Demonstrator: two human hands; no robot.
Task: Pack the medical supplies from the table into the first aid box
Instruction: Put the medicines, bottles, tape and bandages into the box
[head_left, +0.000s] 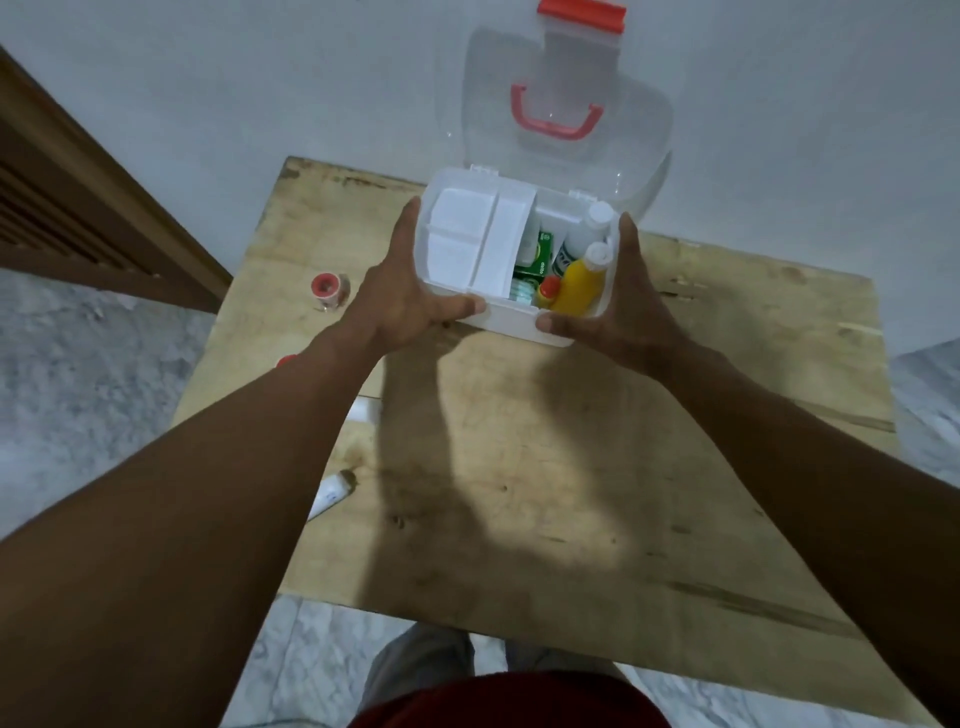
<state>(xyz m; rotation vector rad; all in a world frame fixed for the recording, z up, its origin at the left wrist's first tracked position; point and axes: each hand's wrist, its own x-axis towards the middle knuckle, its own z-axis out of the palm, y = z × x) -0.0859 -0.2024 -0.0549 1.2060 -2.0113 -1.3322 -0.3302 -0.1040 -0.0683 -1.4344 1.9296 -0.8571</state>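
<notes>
Head view, looking down on a wooden table (571, 467) set against a white wall. The first aid box (519, 318), white, sits at the far middle of the table with its clear lid (628, 130) swung up and back toward the wall. The lid carries a red handle (556, 123) and a red latch (582, 13).

The left hand (410, 296) grasps the box's left end, with its fingers laid along the side wall and its thumb hooked over the front rim. The right hand (618, 306) grasps the right end in the same way, with its thumb pressed on the front wall. Whether the box rests on the table or is raised just off it cannot be told.

Inside, a white divided tray (467, 234) covers the left part of the box. The right part holds 1 white bottle (584, 231), 1 yellow bottle (579, 280) with a white cap, 1 small red-capped bottle (548, 291) and a green carton (535, 254).

On the table's left side, well apart from the box, lie 1 roll of tape (328, 291) on a red spool and, nearer the person, 1 white tube (332, 493), partly hidden by the left forearm.
</notes>
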